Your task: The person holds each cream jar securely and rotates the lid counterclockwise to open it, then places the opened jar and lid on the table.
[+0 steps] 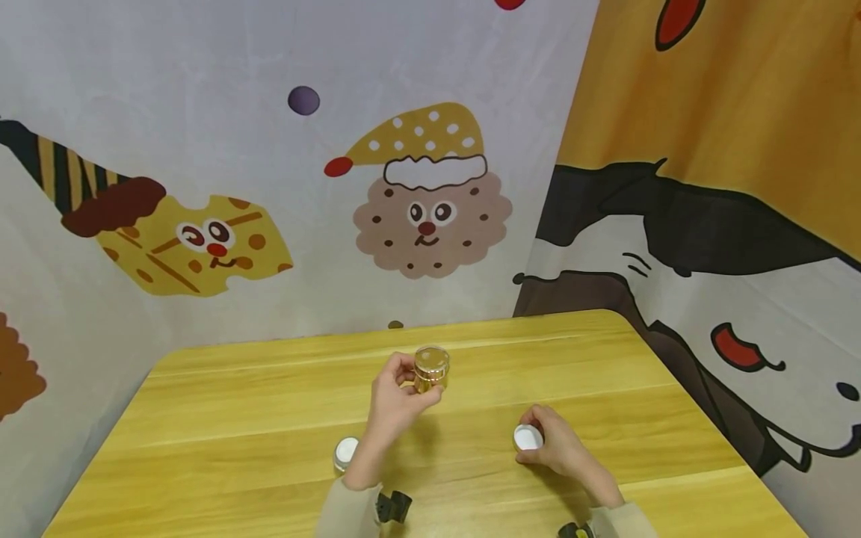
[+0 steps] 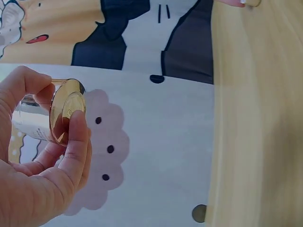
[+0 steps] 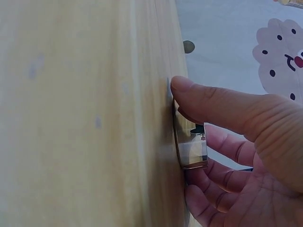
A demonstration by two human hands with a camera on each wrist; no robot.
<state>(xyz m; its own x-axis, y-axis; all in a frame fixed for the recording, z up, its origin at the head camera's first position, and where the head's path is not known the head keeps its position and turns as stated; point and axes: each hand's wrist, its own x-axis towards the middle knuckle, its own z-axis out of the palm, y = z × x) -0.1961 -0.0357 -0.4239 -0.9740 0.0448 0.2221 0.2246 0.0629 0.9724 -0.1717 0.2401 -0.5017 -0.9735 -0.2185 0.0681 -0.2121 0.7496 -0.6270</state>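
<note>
A shiny gold cosmetic jar (image 1: 431, 366) is raised above the table in my left hand (image 1: 392, 407). Thumb and fingers grip its sides, and in the left wrist view one fingertip lies against the gold round end of the jar (image 2: 66, 111). Lower and to the right, my right hand (image 1: 561, 448) pinches a small round lid (image 1: 528, 438) by its rim, its white face turned up. From the right wrist view, the lid's shiny side (image 3: 193, 150) is at the tabletop; whether it touches is unclear. A small round container (image 1: 346, 450), white on top, stands beside my left forearm.
The yellow wood-grain table (image 1: 269, 403) reaches back to a white cloth backdrop (image 1: 303, 224) printed with cartoon food. An orange cartoon cloth (image 1: 760, 112) hangs along the right side. Dark wrist camera mounts (image 1: 393, 507) sit at both cuffs.
</note>
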